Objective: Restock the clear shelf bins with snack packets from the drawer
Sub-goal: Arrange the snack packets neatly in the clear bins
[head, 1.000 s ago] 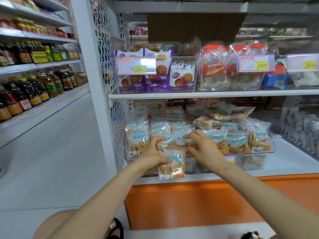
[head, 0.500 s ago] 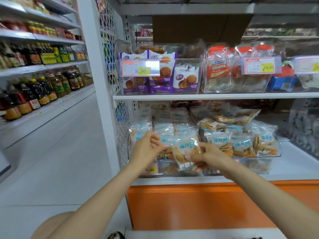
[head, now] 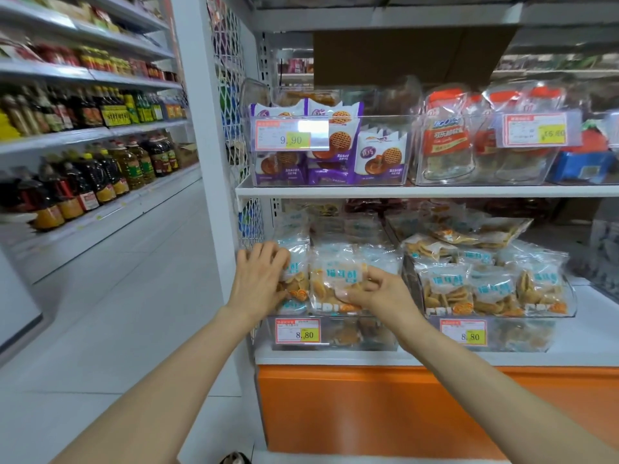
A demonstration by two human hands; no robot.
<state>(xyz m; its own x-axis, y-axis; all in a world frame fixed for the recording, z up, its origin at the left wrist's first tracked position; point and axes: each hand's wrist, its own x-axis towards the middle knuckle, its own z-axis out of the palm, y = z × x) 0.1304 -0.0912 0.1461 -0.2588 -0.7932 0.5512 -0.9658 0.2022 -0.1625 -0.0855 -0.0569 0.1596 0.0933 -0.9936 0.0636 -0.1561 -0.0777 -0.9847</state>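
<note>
Head view: both bare arms reach out to the lower white shelf (head: 586, 333), where a clear plastic bin (head: 375, 336) with an orange-and-yellow 8,80 price tag (head: 296, 331) sits stuffed with packets. The right hand (head: 382, 294) is pinching a clear snack packet (head: 330, 283) with blue lettering and golden crisps inside, thumb and fingertips nipped on its right edge. That packet stands upright in the front row of the bin, right between the two hands. The left hand (head: 259, 279) isn't gripping anything; its fingers lie loosely spread against the neighbouring packet (head: 296, 279) at the bin's left end, touching it. Just to the right is a second clear bin (head: 536, 336) of the same crisps, heaped over its rim, with its own 8,80 tag. One shelf up, purple biscuit packets (head: 380, 159) fill another clear tub. Below the lower shelf runs a glossy orange panel (head: 435, 413). Off to the left, across the pale floor, dark oil bottles (head: 97, 182) line the aisle shelves, pretty blurry.
</note>
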